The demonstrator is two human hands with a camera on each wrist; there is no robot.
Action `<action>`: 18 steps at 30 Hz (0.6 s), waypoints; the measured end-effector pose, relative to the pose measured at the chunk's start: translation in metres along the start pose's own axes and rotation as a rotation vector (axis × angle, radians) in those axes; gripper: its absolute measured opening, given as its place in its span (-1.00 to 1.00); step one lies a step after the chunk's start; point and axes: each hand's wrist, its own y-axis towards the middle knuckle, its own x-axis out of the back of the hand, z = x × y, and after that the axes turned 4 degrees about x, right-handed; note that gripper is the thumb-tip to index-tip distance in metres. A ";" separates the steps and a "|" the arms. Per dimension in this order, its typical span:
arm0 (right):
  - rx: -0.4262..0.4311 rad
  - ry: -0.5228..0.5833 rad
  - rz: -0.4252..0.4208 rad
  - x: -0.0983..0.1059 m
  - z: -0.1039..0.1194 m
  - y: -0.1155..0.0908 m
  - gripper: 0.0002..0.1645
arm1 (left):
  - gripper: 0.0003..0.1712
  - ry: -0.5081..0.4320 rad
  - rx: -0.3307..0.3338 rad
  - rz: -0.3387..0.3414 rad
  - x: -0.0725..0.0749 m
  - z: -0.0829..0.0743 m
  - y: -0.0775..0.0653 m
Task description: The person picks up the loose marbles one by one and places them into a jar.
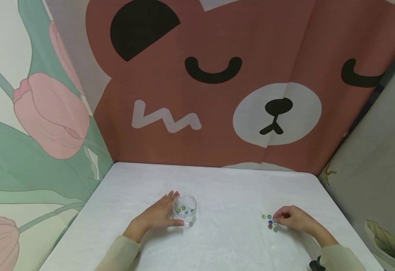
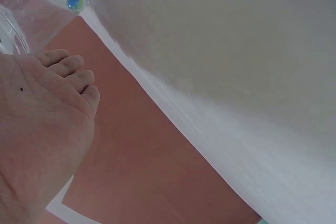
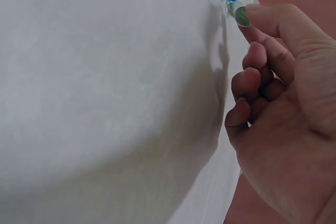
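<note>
Beside clear cup [image 1: 190, 219]: left grip [image 1: 158, 214], fingers extended. Well right of cup: right grip [image 1: 293, 218], pinching green marble [image 3: 242, 17]; loose marbles [image 1: 270, 222] adjacent on surface [image 1: 224, 241]. Cut off in left wrist view: cup.

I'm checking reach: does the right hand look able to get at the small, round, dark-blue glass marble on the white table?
Probably yes: the right hand is beside the dark-blue marble, with no barrier visible, though it seems to pinch a round green glass marble that may need releasing.
</note>
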 end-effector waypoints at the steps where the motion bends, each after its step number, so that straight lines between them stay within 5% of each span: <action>1: -0.014 0.002 -0.012 0.000 0.001 0.001 -0.88 | 0.32 -0.002 -0.001 -0.001 0.000 0.000 0.000; 18: -0.078 0.081 -0.191 -0.002 0.010 0.007 -0.75 | 0.28 0.003 -0.037 -0.017 0.002 -0.003 0.000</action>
